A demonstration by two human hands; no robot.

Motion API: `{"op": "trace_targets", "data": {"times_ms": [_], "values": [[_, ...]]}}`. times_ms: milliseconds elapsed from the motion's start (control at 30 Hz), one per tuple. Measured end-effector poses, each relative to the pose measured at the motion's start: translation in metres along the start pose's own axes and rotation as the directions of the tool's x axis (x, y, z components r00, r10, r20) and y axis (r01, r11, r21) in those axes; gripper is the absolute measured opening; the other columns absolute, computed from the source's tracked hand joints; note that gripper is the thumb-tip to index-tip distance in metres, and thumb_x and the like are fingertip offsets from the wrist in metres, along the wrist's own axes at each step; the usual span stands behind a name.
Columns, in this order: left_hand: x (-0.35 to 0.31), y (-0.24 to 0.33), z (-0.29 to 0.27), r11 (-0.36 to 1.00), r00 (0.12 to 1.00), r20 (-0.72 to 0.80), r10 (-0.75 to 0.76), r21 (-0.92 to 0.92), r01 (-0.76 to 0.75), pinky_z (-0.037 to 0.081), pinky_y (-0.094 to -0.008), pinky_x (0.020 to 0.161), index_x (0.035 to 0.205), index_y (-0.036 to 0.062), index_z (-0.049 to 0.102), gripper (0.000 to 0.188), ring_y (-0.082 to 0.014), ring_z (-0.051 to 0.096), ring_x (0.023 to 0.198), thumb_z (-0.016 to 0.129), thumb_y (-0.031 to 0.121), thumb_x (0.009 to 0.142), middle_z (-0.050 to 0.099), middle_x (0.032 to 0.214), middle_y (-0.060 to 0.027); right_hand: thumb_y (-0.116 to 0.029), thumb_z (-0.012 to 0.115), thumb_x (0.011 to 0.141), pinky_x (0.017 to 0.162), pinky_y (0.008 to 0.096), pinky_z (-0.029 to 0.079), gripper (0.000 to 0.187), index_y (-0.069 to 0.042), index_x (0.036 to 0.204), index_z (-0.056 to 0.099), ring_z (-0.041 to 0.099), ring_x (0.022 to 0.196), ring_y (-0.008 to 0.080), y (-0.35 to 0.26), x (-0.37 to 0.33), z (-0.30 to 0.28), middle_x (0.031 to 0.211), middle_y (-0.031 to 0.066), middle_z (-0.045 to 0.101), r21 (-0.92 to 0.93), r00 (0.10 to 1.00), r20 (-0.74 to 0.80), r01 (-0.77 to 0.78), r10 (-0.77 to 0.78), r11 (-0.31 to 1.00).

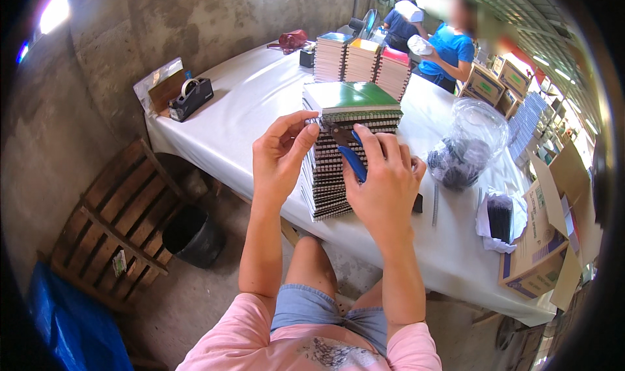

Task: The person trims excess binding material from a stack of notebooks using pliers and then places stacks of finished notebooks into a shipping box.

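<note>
A tall stack of spiral notebooks (355, 96) with a green cover on top stands before me, its black wire bindings toward me. My left hand (280, 153) pinches at the left end of an upper notebook's binding; the fingertips hide most of what they hold. Blue-handled pliers (353, 157), which look like wire cutters, are gripped in my right hand (384, 182). Their dark jaws point left, close to the left fingertips at the binding. Whether the jaws touch the wire I cannot make out.
Behind the stack stand more notebook piles (361, 62). At left on the white-covered table (228, 120) is a tape dispenser (191, 99). To the right lie a plastic bag of black coils (461, 156), a paper-wrapped bundle (500, 220) and an open carton (537, 234). Two people work beyond.
</note>
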State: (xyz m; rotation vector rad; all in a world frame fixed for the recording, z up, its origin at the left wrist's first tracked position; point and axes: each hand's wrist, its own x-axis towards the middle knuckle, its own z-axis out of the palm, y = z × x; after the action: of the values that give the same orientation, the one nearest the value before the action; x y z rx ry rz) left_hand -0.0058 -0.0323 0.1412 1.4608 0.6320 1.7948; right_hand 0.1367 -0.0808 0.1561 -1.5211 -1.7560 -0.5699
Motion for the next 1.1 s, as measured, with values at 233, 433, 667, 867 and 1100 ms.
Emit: {"op": "trace_targets", "data": {"times_ms": [233, 433, 667, 867, 1100], "values": [[0.001, -0.004, -0.003, 0.999, 0.999, 0.029, 0.035, -0.009, -0.035, 0.044, -0.0213, 0.075, 0.105, -0.0039, 0.061, 0.022, -0.0085, 0.055, 0.083, 0.062, 0.006, 0.086, 0.060, 0.088, -0.0029, -0.024, 0.068, 0.072, 0.077, 0.0437, 0.038, 0.045, -0.016, 0.115, 0.057, 0.056, 0.089, 0.0238, -0.001, 0.002, -0.005, 0.096, 0.0036, 0.056, 0.114, 0.998, 0.053, -0.046, 0.040, 0.992], [0.001, -0.004, -0.005, 0.998, 0.998, 0.045, 0.052, 0.025, -0.053, 0.043, -0.0210, 0.074, 0.104, -0.0038, 0.062, 0.021, -0.0087, 0.054, 0.082, 0.062, 0.006, 0.086, 0.055, 0.084, -0.0014, -0.022, 0.068, 0.071, 0.072, 0.0407, 0.042, 0.044, -0.014, 0.113, 0.057, 0.059, 0.085, 0.0248, -0.002, 0.002, -0.003, 0.095, 0.0059, 0.058, 0.075, 1.000, -0.001, -0.004, 0.004, 0.997], [0.001, -0.003, -0.004, 0.996, 0.997, 0.056, 0.044, 0.069, -0.047, 0.043, -0.0218, 0.074, 0.103, -0.0042, 0.062, 0.021, -0.0087, 0.053, 0.080, 0.062, 0.008, 0.087, 0.056, 0.085, -0.0022, -0.016, 0.068, 0.070, 0.069, 0.0388, 0.046, 0.041, -0.013, 0.110, 0.059, 0.060, 0.083, 0.0261, 0.005, 0.001, 0.001, 0.093, 0.0083, 0.059, 0.118, 0.990, 0.135, -0.060, 0.044, 0.991], [-0.008, 0.001, -0.008, 0.998, 0.997, -0.051, 0.064, 0.028, -0.062, 0.044, -0.0212, 0.072, 0.104, -0.0031, 0.061, 0.023, -0.0085, 0.053, 0.080, 0.062, 0.012, 0.087, 0.060, 0.087, -0.0042, -0.015, 0.068, 0.072, 0.077, 0.0369, 0.042, 0.039, -0.018, 0.110, 0.059, 0.058, 0.088, 0.0256, 0.006, 0.002, -0.004, 0.090, 0.0048, 0.058, 0.206, 0.999, 0.022, -0.028, 0.024, 0.978], [-0.035, 0.011, -0.001, 0.992, 0.993, -0.058, 0.101, -0.076, -0.105, 0.044, -0.0238, 0.070, 0.105, -0.0047, 0.060, 0.026, -0.0119, 0.055, 0.079, 0.063, 0.009, 0.084, 0.060, 0.088, -0.0065, -0.018, 0.070, 0.072, 0.090, 0.0387, 0.031, 0.047, -0.016, 0.117, 0.057, 0.051, 0.099, 0.0237, 0.065, -0.034, -0.008, 0.103, 0.0050, 0.055, 0.329, 0.984, -0.171, 0.009, 0.050, 0.944]]}}
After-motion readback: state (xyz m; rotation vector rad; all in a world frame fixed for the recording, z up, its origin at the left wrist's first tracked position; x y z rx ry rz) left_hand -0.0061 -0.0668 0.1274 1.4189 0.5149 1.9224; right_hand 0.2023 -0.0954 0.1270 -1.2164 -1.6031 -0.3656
